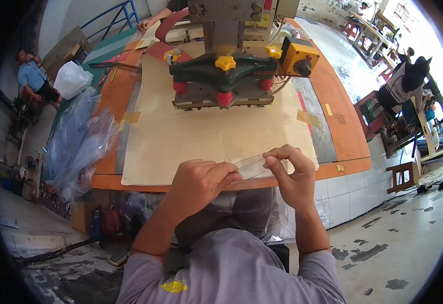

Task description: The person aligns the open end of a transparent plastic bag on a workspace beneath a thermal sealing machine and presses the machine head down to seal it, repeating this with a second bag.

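Orange worktable (pixel 350 144): clear strip (pixel 252 168) pinched above its near edge

Between left hand (pixel 199 177) and right hand (pixel 293 175) it is gripped by the fingertips, its ends hidden, its outline hardly made out. Beyond the hands, a cream sheet (pixel 216 131) is partly hidden by a press (pixel 224 73), cut off above. Left of the left hand, clear film (pixel 79 144) is heaped, its folds indistinct.
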`<state>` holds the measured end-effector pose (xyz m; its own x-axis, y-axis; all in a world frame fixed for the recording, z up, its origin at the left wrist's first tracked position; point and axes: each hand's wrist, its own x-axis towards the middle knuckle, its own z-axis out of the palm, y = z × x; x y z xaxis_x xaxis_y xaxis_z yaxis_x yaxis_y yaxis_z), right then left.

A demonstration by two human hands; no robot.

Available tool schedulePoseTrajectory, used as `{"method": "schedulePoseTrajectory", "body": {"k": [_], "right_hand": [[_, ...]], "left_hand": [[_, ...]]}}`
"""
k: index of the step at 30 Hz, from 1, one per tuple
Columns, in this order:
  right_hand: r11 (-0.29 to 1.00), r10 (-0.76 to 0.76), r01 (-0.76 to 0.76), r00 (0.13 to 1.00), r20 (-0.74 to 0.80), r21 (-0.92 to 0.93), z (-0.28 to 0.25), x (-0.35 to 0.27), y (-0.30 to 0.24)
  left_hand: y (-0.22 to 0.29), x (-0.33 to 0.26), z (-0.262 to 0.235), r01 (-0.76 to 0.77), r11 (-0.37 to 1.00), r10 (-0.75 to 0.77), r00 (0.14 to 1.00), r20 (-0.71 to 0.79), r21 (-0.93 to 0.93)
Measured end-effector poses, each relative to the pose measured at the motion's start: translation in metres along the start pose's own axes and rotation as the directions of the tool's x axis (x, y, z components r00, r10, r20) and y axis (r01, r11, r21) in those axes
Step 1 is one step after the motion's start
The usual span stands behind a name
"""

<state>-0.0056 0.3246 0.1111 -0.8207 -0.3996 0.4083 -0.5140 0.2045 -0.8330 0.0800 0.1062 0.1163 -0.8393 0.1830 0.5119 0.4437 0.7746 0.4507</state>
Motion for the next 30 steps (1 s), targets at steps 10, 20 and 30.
{"method": "schedulePoseTrajectory", "body": {"k": [10, 20, 30], "right_hand": [[0.999, 0.024, -0.025, 1.000, 0.011, 0.044, -0.002, 0.001, 0.003], [0.947, 0.175, -0.079, 0.940, -0.293, 0.311, -0.005, 0.018, 0.058], [0.929, 0.309, -0.266, 0.940, -0.141, 0.258, -0.012, 0.008, 0.149]], "left_hand": [[-0.002, 0.000, 0.002, 0.001, 1.000, -0.002, 1.000, 0.028, 0.028], [-0.022, 0.009, -0.032, 0.070, 0.976, -0.082, 0.995, 0.052, 0.204], [-0.105, -0.035, 0.005, 0.236, 0.956, -0.229, 0.972, 0.057, -0.175]]}}
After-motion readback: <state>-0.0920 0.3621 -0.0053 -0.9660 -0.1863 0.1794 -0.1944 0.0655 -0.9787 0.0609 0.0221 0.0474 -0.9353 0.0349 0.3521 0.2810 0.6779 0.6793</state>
